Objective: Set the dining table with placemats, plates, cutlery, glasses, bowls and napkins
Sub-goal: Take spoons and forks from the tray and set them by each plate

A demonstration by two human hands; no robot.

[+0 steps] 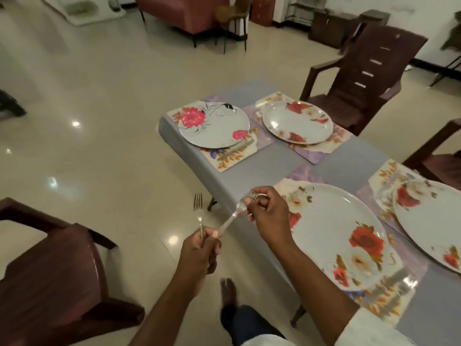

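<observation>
beside the near plate (334, 228), left grip (199, 248) round an upright fork (198, 211), right grip (267, 211) round another fork (234, 216)

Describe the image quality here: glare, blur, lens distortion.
Head view: bright ceiling-light glare spots on the glossy floor and a sheen on the nearest plate; wide-angle lens bends the table edge and room lines; the fork pinched by the right hand is smeared by motion; dim, soft overall.

Head view, down over table (349, 161)
</observation>
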